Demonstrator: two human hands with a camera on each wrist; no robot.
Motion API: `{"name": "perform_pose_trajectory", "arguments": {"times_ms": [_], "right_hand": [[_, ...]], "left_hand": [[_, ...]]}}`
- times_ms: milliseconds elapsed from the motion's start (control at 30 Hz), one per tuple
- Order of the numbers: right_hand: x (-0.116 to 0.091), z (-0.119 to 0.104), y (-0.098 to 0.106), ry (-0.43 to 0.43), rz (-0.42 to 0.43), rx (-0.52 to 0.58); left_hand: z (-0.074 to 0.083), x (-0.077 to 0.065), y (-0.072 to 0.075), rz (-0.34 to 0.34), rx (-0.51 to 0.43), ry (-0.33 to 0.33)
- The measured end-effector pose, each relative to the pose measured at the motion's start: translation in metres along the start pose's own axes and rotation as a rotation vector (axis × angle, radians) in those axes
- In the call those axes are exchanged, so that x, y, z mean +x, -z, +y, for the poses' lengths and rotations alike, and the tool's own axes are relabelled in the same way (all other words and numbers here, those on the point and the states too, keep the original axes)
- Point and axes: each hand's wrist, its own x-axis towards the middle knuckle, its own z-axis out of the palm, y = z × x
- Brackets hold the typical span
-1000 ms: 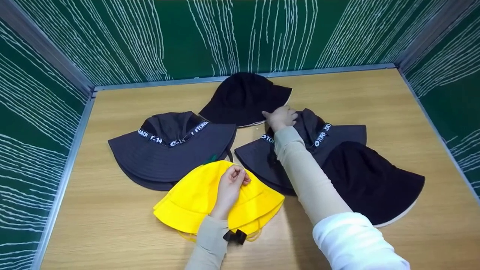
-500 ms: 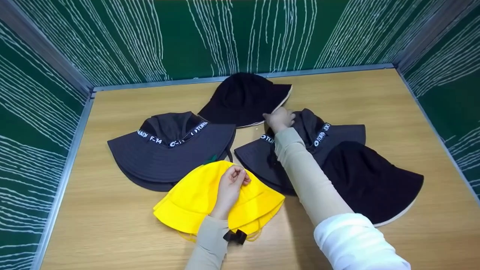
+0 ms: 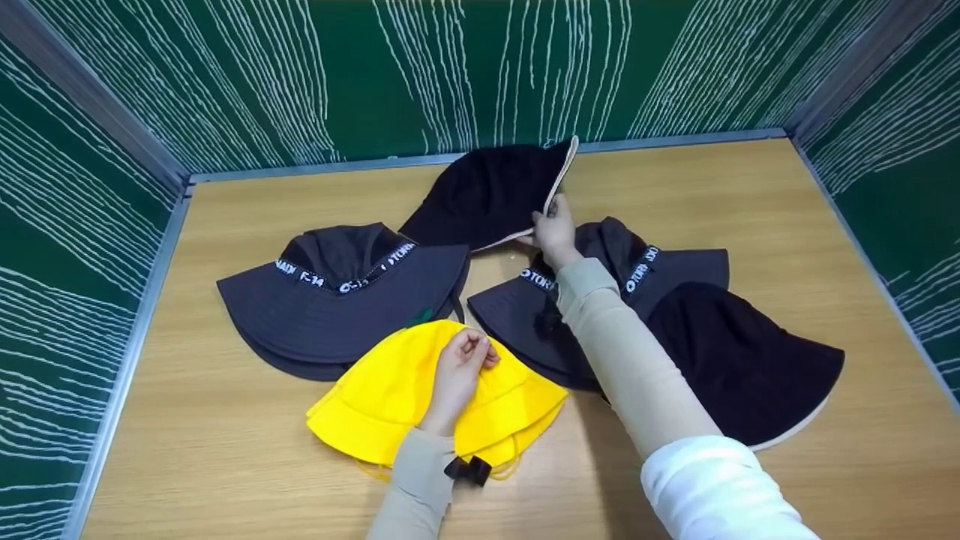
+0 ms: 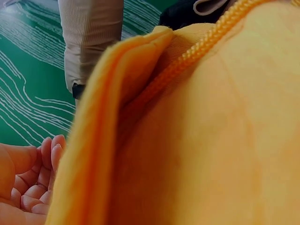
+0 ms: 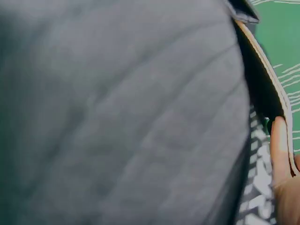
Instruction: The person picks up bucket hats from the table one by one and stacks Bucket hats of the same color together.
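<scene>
My right hand point(image 3: 555, 231) pinches the pale-edged brim of a black bucket hat point(image 3: 484, 187) at the back of the table. That brim side is tipped up, and in the right wrist view the thumb or a finger point(image 5: 279, 150) shows against the brim's inner face. My left hand point(image 3: 456, 379) hovers over a yellow bucket hat point(image 3: 379, 401) with its fingers loosely curled. Nothing shows between those fingers in the left wrist view, where the yellow brim point(image 4: 211, 140) fills most of the picture.
A dark grey hat with a lettered band point(image 3: 330, 322) lies at the left. A similar grey hat point(image 3: 694, 270) sits beneath my right forearm, overlapped by another black hat point(image 3: 742, 367). Green panels point(image 3: 480, 75) with white streaks wall the wooden table point(image 3: 225, 465).
My right hand has taken the back black hat's brim and lifted its right side, turning the pale edge upward. The left hand and the other hats have stayed in place.
</scene>
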Motion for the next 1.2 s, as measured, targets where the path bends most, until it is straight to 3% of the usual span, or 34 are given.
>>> {"name": "perform_pose_trajectory", "arguments": {"times_ms": [300, 600, 1000, 1200], "right_hand": [[-0.013, -0.029, 0.001, 0.012, -0.027, 0.273], [-0.034, -0.058, 0.015, 0.106, -0.117, 0.491], [-0.091, -0.068, 0.034, 0.095, -0.23, 0.705], [-0.122, -0.063, 0.047, 0.125, -0.294, 0.79]], "left_hand": [[0.001, 0.0, 0.0, 0.001, -0.007, 0.029], [0.001, -0.003, 0.0, -0.011, 0.0, 0.005], [0.0, -0.004, 0.002, 0.023, 0.002, 0.019], [0.0, -0.003, 0.0, 0.007, -0.117, -0.013]]}}
